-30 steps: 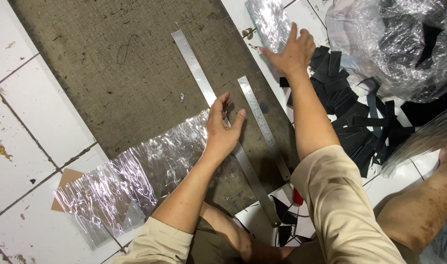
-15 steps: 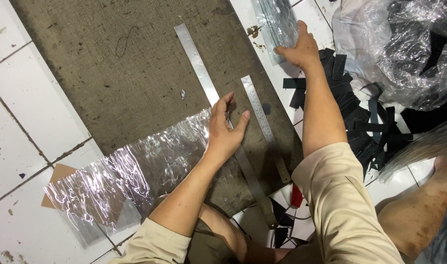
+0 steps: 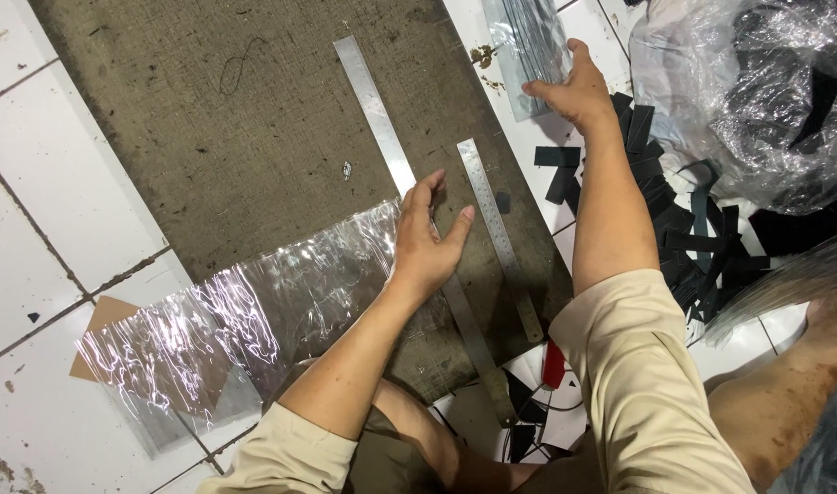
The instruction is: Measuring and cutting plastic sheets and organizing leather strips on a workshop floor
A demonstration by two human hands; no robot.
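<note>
Centrally, left hand (image 3: 425,240) pressing long ruler (image 3: 409,187), right hand (image 3: 576,91) seemingly gripping plastic packet (image 3: 526,46).

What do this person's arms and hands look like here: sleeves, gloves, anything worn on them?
Both arms wear short, loose sleeves of light beige cloth: the left sleeve ends near the elbow, the right sleeve likewise. The forearms are bare below that. The left hand and right hand are ungloved, and no rings, watch or bands show.
</note>
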